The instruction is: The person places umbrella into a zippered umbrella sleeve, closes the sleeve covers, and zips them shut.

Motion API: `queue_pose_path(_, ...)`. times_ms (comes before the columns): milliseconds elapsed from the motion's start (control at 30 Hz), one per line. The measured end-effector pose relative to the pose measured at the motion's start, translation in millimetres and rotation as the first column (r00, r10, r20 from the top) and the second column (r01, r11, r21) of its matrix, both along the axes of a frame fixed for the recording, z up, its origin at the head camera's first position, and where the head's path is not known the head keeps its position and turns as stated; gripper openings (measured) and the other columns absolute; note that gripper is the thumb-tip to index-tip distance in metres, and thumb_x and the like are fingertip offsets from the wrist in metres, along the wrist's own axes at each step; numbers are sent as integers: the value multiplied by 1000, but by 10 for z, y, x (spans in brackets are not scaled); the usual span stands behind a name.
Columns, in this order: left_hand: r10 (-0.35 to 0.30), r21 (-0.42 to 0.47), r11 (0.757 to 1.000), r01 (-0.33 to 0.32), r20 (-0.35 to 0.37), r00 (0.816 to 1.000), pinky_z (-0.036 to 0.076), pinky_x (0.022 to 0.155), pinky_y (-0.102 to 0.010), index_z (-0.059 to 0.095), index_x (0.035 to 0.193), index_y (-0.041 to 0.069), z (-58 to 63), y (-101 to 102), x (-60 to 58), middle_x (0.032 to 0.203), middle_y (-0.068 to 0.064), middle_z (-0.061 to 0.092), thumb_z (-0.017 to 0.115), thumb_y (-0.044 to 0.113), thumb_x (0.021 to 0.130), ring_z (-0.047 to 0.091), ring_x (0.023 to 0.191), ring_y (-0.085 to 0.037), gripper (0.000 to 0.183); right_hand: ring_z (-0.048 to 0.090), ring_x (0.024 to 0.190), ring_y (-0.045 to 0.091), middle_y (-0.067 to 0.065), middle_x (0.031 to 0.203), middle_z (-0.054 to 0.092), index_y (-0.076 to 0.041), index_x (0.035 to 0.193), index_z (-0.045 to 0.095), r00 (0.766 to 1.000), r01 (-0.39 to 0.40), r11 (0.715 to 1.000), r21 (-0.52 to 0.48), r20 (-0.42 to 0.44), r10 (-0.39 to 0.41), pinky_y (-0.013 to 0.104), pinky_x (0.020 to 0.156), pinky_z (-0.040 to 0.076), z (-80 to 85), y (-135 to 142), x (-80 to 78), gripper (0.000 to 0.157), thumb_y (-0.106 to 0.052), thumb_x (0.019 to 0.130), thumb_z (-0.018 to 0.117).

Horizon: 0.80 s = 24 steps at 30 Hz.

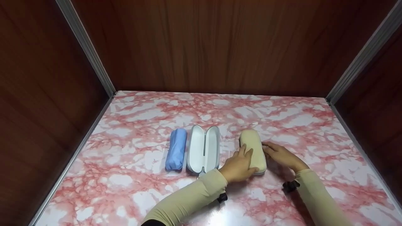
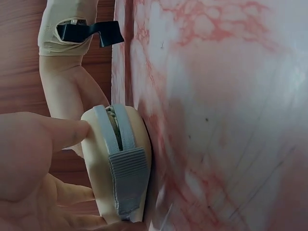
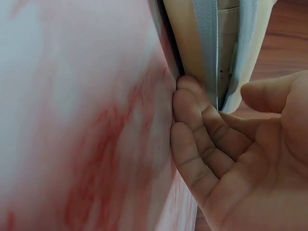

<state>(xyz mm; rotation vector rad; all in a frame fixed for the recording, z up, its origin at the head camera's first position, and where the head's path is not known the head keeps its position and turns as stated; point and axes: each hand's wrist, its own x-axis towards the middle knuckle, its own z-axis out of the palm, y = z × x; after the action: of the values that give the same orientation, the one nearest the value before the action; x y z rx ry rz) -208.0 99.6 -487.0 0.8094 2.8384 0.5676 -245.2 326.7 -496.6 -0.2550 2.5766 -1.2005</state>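
Note:
A beige zip-up glasses case lies on the table, its lid down. Along its side the grey zip is parted, and a strip of beige material shows in the gap. My left hand rests on the case with fingers spread over the top; in the left wrist view its thumb touches the beige shell. To the right of the case is my right hand, with fingertips at the case's lower edge by the tabletop. The right thumb is held apart from the fingers, near the zip side.
Left of my left hand lies a second glasses case, spread wide with a pale lining. Beside it is a blue rolled bundle. The pink-and-white marbled table is bordered by dark wood panels and metal rails.

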Motion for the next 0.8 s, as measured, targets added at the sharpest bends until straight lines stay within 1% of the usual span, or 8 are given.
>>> queue_pose_path(100, -8, -35, 999, 7, -34, 999, 52, 92, -41, 38, 154, 11, -3, 15, -16, 158, -15, 31, 62, 52, 95, 46, 132, -28, 75, 60, 103, 25, 9, 104, 66, -2, 149, 43, 1000, 3, 1000, 11, 6, -3, 49, 96, 44, 2, -12, 2, 63, -48, 106, 44)
queue_pose_path(200, -13, -45, 999, 11, -56, 998, 52, 91, -41, 41, 152, 11, -1, 25, -36, 155, -15, 34, 63, 53, 94, 48, 130, -28, 75, 59, 109, 27, 9, 108, 66, -2, 150, 41, 1000, 7, 1000, 23, 17, -7, 50, 98, 43, 6, -24, 4, 71, -54, 102, 49)
queue_pose_path(333, -8, -46, 999, 5, -57, 998, 52, 92, -41, 44, 150, 11, 5, 32, -57, 154, -14, 37, 65, 54, 93, 49, 128, -27, 75, 62, 104, 26, 13, 113, 65, -2, 150, 39, 999, -1, 1000, -16, 46, 1, 45, 92, 47, 1, -47, 5, 73, -52, 99, 56)
queue_pose_path(400, -4, -46, 999, 1, -53, 999, 52, 91, -40, 44, 149, 11, 5, 35, -63, 153, -14, 38, 66, 55, 92, 51, 126, -27, 76, 63, 99, 25, 15, 115, 64, -1, 151, 35, 998, 0, 999, -44, 62, 2, 41, 89, 48, -5, -65, 8, 75, -50, 99, 59)
queue_pose_path(467, -4, -46, 999, 2, -48, 999, 52, 90, -39, 45, 148, 11, 7, 34, -66, 152, -13, 38, 66, 56, 91, 52, 124, -26, 76, 62, 99, 24, 16, 117, 63, -1, 153, 31, 998, 4, 999, -48, 67, 0, 39, 89, 48, -12, -89, 14, 79, -50, 98, 60)
queue_pose_path(633, -28, -28, 999, 27, -18, 999, 53, 86, -37, 47, 145, 10, 37, 10, -99, 149, -13, 40, 66, 50, 91, 54, 117, -23, 70, 60, 109, 27, 22, 127, 58, -2, 158, 15, 998, 20, 998, -53, 65, -17, 43, 94, 48, -32, -153, 26, 92, -53, 97, 61)
queue_pose_path(733, -47, -27, 998, 48, 35, 998, 53, 86, -37, 47, 147, 10, 91, -9, -137, 151, -13, 38, 64, 43, 91, 55, 118, -23, 67, 58, 115, 30, 24, 133, 54, -3, 159, 8, 997, 25, 996, -82, 76, -18, 47, 97, 47, -47, -164, 34, 94, -52, 97, 60)
queue_pose_path(800, -54, -35, 998, 56, 74, 996, 53, 88, -39, 46, 148, 11, 130, -18, -160, 153, -13, 36, 62, 38, 91, 54, 121, -24, 65, 58, 115, 31, 25, 133, 54, -4, 159, 8, 997, 29, 996, -88, 73, -22, 47, 97, 47, -62, -165, 38, 94, -52, 97, 60)
